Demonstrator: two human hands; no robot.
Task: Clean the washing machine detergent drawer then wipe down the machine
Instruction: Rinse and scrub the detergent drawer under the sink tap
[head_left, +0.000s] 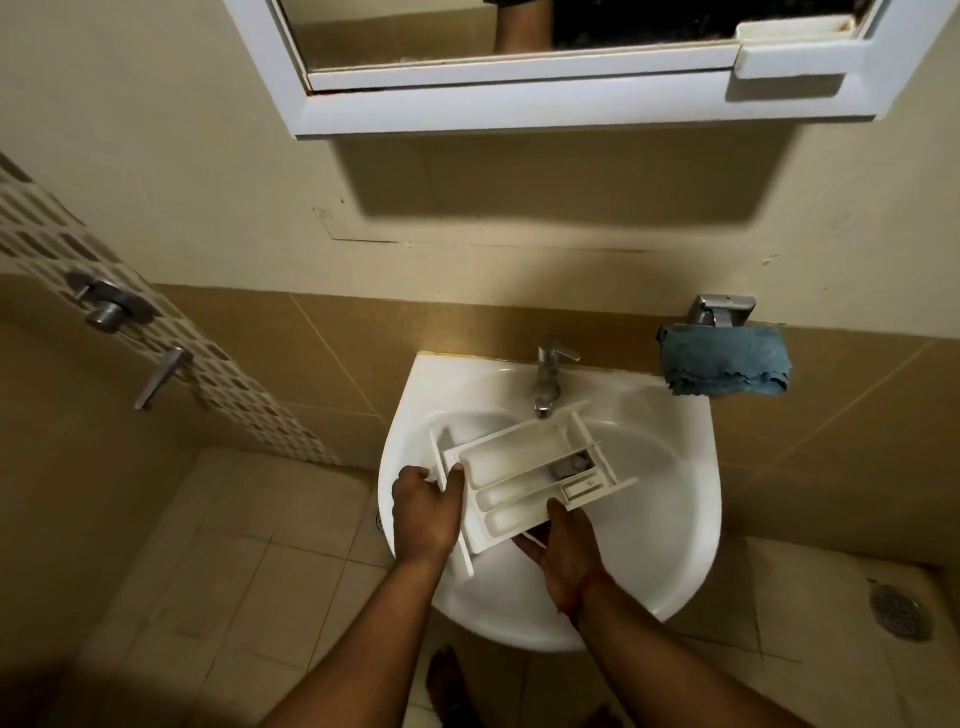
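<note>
Presently the detergent drawer (524, 480) is held over the sink (675, 519) at lower centre, gripped at its front panel by the left hand (427, 506) and cupped underneath by the right hand (563, 551). It is judged light, rigid, likely slippery when wet; thin partitions are best avoided.

Sink (670, 519) basin mostly taken up by detergent drawer (524, 480), held across it w/ far end just under tap (549, 376) spout, so little room betw. spout and drawer. Left hand (426, 512) blocks the drawer's left end; right hand (563, 551) blocks its near side. Open basin room on the right, betw. drawer and right rim, and at the near rim below the hands. Blue cloth (724, 361) hangs beside the back-right rim, reachable from the right w/ nothing in front. Mirror cabinet (519, 104) overhangs well above the tap; wall betw. them bare.
</note>
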